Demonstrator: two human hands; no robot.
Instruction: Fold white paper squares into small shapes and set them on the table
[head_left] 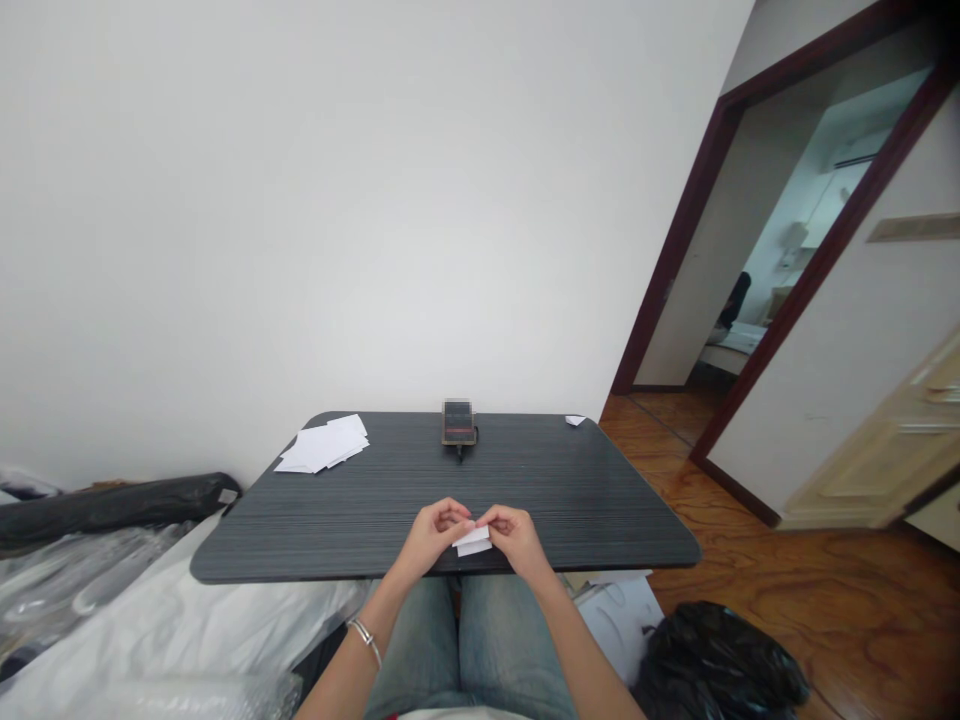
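From the head view, a person sits at a dark, finely striped table (525, 480), with knees in jeans (510, 640) just below its near edge. The left hand (431, 535) and right hand (514, 540) meet above that edge, each grip clenched in a fingertip pinch on a white paper slip (472, 542). The slip sits between the hands, close to the near edge, though whether it touches the table is hard to tell from here. It looks folded, with its layers slightly offset, and its pale edges show no print. The likeliest trouble is a loosened pinch, which could let the layers slide out of line or drop the slip past the edge into the lap. Pulling the hands apart too hard could crease or tear it. Farther along the table lie a loose stack of paper (322, 445), a phone (458, 422) near the far edge, and a small paper scrap (574, 420) at the far right corner. A black bag (712, 665) sits on the wooden floor (810, 600).
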